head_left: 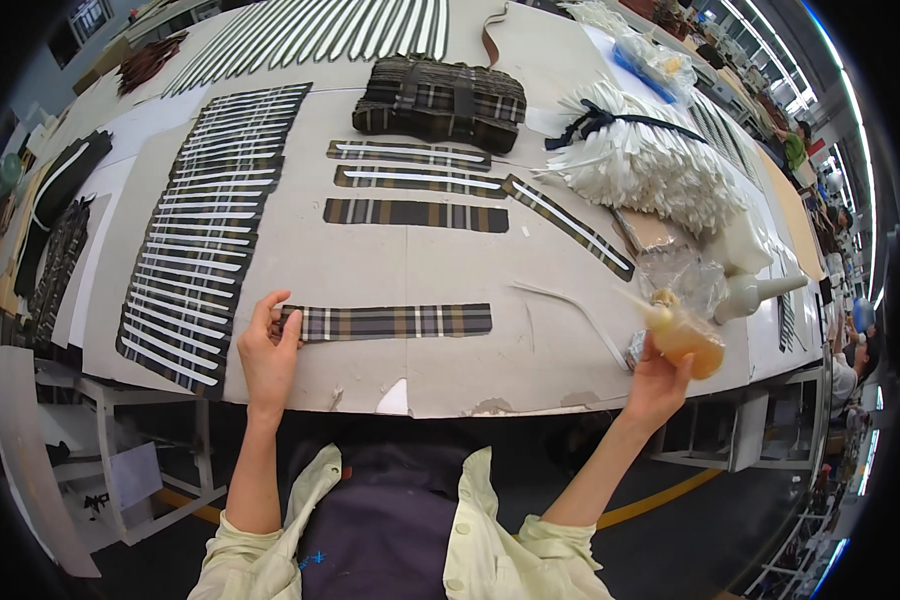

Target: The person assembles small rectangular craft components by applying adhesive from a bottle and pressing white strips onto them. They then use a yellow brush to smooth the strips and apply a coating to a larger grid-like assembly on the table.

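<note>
My left hand [268, 352] pinches the left end of a plaid fabric strip [400, 322], which lies flat near the table's front edge. On the right, my right hand [658, 388] grips a squeeze bottle [694, 345] of amber liquid, tilted and slightly blurred, its pale nozzle toward the left. Past the held strip lies a bare plaid strip [415, 215]. Beyond it are two plaid strips with white bands along them, the nearer [420, 181] and the farther [410, 154]. A similar banded strip [570, 228] slants down to their right.
Overlapping banded strips [200, 230] form a long column at left. A tied plaid bundle [440, 105] and a heap of white strips [650, 150] lie farther back. A pale bottle [755, 296] and clear plastic [675, 272] sit beside my right hand. Co-workers are at far right.
</note>
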Action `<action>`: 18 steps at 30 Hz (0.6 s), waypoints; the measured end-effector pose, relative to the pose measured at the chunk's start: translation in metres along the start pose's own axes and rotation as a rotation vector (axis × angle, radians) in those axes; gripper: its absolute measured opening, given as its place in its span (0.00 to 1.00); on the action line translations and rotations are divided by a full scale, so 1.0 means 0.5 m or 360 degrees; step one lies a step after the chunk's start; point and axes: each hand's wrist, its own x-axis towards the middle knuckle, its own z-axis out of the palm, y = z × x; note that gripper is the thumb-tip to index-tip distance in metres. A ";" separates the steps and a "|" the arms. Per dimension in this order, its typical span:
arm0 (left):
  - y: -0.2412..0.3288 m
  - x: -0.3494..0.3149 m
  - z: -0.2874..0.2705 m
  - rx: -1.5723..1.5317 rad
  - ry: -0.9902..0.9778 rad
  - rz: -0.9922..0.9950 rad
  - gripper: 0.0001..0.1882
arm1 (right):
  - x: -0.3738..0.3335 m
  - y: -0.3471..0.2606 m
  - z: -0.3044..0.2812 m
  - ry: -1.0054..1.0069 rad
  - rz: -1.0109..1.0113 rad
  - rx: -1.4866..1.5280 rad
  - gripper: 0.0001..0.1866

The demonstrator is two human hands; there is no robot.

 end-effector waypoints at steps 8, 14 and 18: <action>0.018 -0.011 -0.023 0.0406 0.0247 0.0312 0.14 | -0.178 0.168 0.154 -0.0219 0.0256 -0.0265 0.38; -0.018 -0.042 -0.056 0.0631 0.0214 0.0775 0.10 | -0.261 0.224 0.281 -0.0538 0.0456 -0.0436 0.42; -0.018 -0.048 -0.055 0.0665 0.0152 0.0868 0.13 | -0.307 0.277 0.329 -0.0787 0.0444 -0.0403 0.42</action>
